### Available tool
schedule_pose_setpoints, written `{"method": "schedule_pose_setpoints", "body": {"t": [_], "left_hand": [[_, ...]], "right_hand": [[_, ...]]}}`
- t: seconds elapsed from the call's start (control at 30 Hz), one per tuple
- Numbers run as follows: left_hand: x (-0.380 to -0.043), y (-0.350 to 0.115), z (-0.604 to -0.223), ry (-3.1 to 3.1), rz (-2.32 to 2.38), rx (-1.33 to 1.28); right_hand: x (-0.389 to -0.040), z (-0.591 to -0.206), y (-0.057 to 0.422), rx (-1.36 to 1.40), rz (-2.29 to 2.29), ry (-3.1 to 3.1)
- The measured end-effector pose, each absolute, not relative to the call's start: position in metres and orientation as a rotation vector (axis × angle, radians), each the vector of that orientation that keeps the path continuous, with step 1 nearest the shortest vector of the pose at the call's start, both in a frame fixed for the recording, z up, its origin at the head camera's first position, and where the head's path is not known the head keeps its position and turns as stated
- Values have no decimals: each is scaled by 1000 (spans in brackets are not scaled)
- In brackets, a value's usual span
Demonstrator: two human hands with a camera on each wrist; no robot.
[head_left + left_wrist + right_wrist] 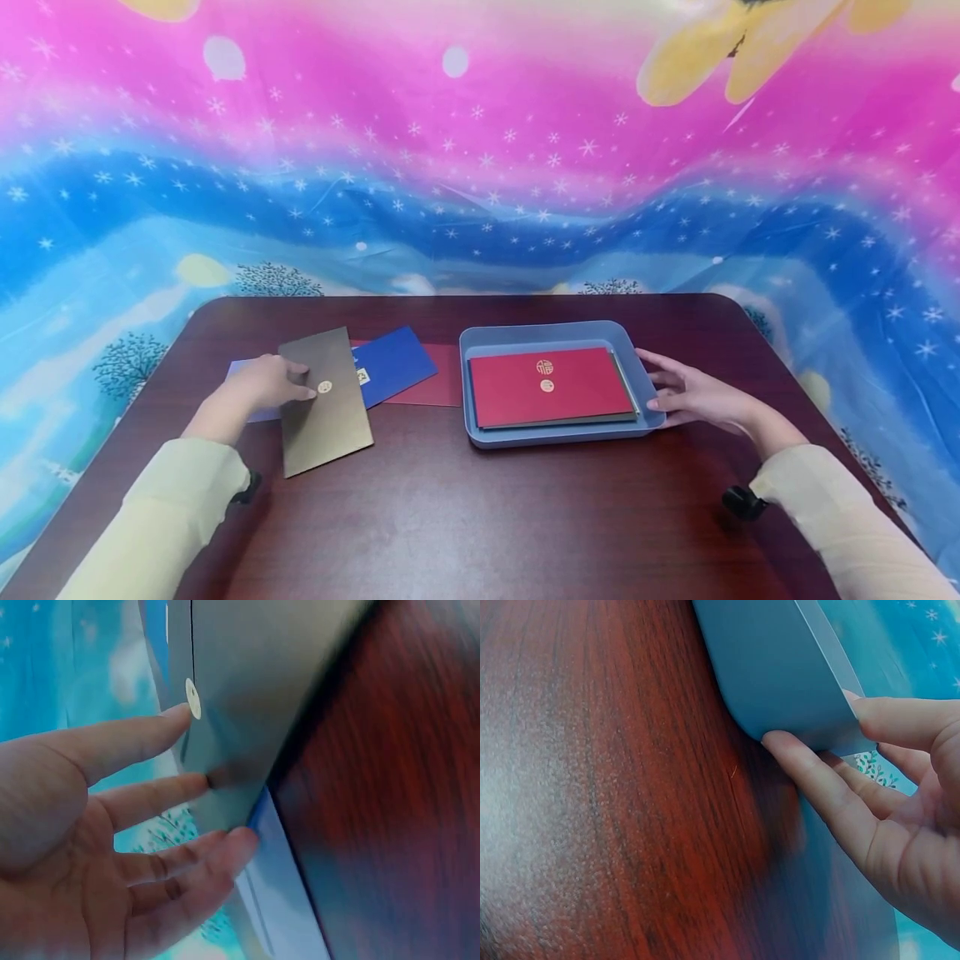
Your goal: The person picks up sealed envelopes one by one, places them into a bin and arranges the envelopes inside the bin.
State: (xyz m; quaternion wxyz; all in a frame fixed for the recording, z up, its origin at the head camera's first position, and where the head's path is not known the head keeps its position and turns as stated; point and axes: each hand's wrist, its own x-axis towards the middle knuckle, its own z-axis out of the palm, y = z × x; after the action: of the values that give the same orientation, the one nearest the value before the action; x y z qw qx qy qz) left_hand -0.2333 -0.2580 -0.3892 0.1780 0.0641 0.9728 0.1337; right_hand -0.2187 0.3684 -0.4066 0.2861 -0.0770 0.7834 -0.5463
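Note:
My left hand (262, 385) rests on a gold envelope (330, 425) with a small round seal. In the left wrist view the thumb tip is right at the seal (193, 699), and the other fingers reach over the envelope's face toward its edge. The envelope lies slanted over a blue envelope (401, 367) and a pale lavender one (238, 367). My right hand (701, 396) grips a blue-grey tray (555, 335) by its right side, thumb at the rim and a fingertip low on the wall. Inside the tray, a red envelope (525, 400) with gold characters tops a stack.
Another red envelope (442, 383) lies flat between the blue envelope and the tray. All stand on a dark reddish wooden table (465, 517) with rounded far corners. A bright patterned cloth (480, 183) hangs behind it and along the sides.

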Motion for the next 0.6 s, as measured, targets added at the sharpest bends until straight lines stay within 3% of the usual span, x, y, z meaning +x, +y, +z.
{"method": "schedule_pose_setpoints", "body": {"t": [0.6], "left_hand": [[-254, -258, -404, 2811, 499, 207]], "right_hand": [[-219, -406, 368, -188, -1449, 2109]]}}
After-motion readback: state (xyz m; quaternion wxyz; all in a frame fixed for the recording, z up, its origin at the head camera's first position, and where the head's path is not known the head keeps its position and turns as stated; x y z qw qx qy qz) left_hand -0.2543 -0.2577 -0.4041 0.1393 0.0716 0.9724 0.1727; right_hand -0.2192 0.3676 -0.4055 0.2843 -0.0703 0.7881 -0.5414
